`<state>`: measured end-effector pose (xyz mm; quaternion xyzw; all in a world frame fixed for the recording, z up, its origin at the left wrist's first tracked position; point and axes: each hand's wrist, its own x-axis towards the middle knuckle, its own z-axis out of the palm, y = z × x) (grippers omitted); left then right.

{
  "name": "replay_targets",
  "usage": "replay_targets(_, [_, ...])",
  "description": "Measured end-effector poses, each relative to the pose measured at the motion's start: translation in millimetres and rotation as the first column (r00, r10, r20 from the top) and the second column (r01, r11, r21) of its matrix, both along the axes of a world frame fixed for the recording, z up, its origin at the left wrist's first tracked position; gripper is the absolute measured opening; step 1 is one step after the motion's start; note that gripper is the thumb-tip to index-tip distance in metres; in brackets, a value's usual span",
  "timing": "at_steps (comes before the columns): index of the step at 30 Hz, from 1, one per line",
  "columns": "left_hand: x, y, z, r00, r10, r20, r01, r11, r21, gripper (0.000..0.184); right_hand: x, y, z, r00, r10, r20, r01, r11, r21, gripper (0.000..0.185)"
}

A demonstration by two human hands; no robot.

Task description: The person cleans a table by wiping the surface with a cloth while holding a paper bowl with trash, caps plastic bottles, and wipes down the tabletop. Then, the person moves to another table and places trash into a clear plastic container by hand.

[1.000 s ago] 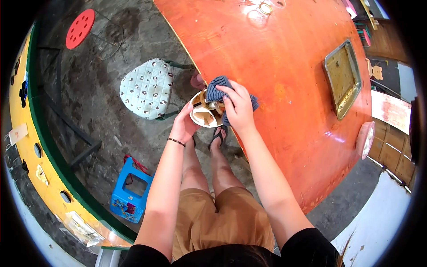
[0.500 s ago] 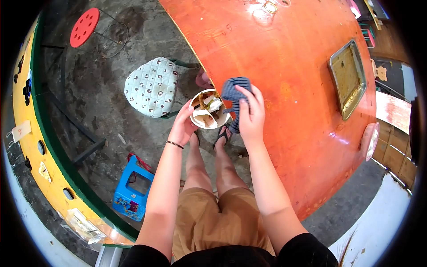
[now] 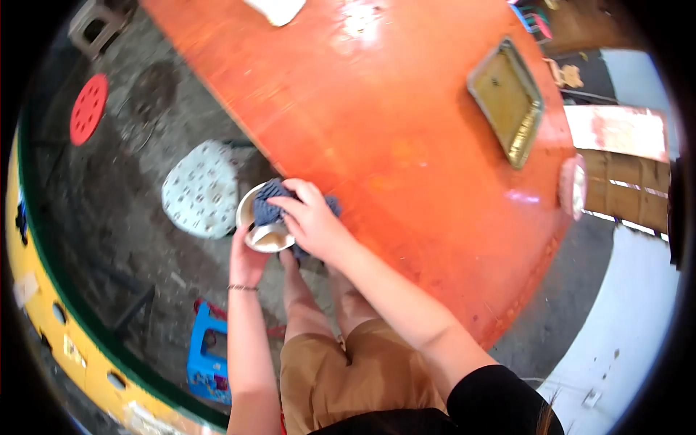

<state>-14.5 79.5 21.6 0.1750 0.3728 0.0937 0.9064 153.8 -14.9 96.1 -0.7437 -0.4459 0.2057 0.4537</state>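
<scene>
"One round white container [image 3: 246, 208]: where is it?"

"In the left hand [image 3: 249, 258], gripped by its side, just off the edge of the orange wooden desk [image 3: 420, 217]. The right hand [image 3: 312, 219] clutches a ribbed blue-grey cloth [image 3: 268, 206]."

"What's just changed?"

"The cloth has moved from beside the container to over its opening, so both hands now meet there; whether it presses inside, I cannot tell."

"Farther off?"

"A rectangular metal tray [image 3: 511, 90]."

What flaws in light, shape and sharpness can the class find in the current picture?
Head view: white glare burns out part of the orange table near the top; head view: wide-angle distortion appears to bow the yellow table, and the corners are black; head view: blur softens the blue cloth in the right hand and the spotted seat.
</scene>
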Motion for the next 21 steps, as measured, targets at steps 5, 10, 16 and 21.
replay_targets(5, [-18,0,-7,0.999,0.047,0.016,-0.047,0.998,-0.035,0.061,23,-61,51,0.915,-0.328,-0.233,0.341,0.940,0.019,0.032])
replay_targets(10, [-36,-10,-10,0.999,0.050,-0.005,-0.051,0.997,-0.064,0.062,52,-176,50,0.650,-0.752,-0.112,0.754,0.656,-0.024,0.033])
replay_targets(16, [-51,-17,28,0.997,0.009,-0.082,-0.008,1.000,0.013,0.068,82,-276,8,0.507,-0.830,0.231,0.862,0.492,-0.121,0.031])
replay_targets(21, [-34,-25,83,0.997,-0.061,-0.057,0.068,0.989,0.134,0.069,84,-286,-12,0.646,-0.570,0.508,0.752,0.589,-0.297,0.049])
